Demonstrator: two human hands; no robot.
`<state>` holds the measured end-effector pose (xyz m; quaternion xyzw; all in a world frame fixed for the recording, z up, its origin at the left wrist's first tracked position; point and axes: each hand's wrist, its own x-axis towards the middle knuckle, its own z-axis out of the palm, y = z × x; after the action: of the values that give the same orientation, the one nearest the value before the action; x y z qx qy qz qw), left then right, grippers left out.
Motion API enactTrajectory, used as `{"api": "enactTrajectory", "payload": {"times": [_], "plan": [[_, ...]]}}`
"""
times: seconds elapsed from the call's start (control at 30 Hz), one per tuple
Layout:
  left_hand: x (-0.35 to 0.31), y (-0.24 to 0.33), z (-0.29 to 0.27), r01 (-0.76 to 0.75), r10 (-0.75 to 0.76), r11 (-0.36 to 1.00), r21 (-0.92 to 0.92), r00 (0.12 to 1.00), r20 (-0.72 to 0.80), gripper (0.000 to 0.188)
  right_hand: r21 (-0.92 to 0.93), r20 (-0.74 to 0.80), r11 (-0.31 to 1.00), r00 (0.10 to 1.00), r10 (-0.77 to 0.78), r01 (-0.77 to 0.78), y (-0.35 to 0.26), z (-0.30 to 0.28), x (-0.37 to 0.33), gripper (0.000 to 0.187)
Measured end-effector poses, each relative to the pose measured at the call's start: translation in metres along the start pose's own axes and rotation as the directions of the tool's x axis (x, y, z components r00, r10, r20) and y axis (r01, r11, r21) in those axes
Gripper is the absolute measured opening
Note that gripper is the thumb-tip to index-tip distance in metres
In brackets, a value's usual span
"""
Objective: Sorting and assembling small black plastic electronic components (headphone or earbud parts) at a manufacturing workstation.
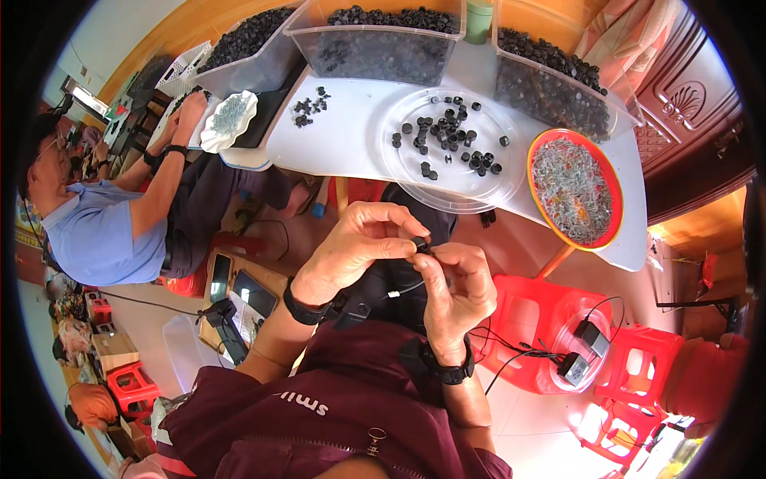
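My left hand [369,242] pinches a small black round cap [420,244] between thumb and forefinger, in front of my lap. Close against it, my right hand [459,281] has thumb and forefinger pressed together at the cap's lower edge. Anything between those right fingertips is too small to make out. Beyond my hands, similar loose black caps [451,134] are scattered in a clear round tray [391,164] on the white table [339,152]. To its right is a red-rimmed basin [530,172] full of thin, shiny metal pieces [570,188].
Clear bins [383,60] of black parts line the table's back. A small pile of black pieces [309,107] lies left of the tray. At the left, a co-worker [112,227] sits by a white dish [209,137] of metal pieces. Red stools [519,299] with cables and adapters [573,367] stand right.
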<state>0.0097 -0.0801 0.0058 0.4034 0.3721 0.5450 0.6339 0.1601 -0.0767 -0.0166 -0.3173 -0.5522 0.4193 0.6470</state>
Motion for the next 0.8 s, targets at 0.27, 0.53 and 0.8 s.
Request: {"api": "enactTrajectory", "payload": {"times": [0.27,0.53,0.8], "plan": [[-0.0015,-0.0062,-0.0004,0.013,-0.019,0.993,-0.116,0.999,-0.045,0.020,-0.430,0.053,0.836,0.934,-0.353,0.341,-0.0046,0.0074,-0.0017,0.026],[-0.0045,-0.0097,-0.0055,0.041,-0.047,0.975,-0.220,0.999,-0.021,0.020,-0.476,0.070,0.800,0.923,-0.379,0.365,-0.0040,0.0092,-0.0046,0.027],[-0.0040,-0.0082,-0.0057,0.062,-0.071,0.977,-0.203,0.997,-0.034,0.019,-0.464,0.068,0.813,0.929,-0.363,0.352,-0.0018,0.0088,-0.0037,0.028]]}}
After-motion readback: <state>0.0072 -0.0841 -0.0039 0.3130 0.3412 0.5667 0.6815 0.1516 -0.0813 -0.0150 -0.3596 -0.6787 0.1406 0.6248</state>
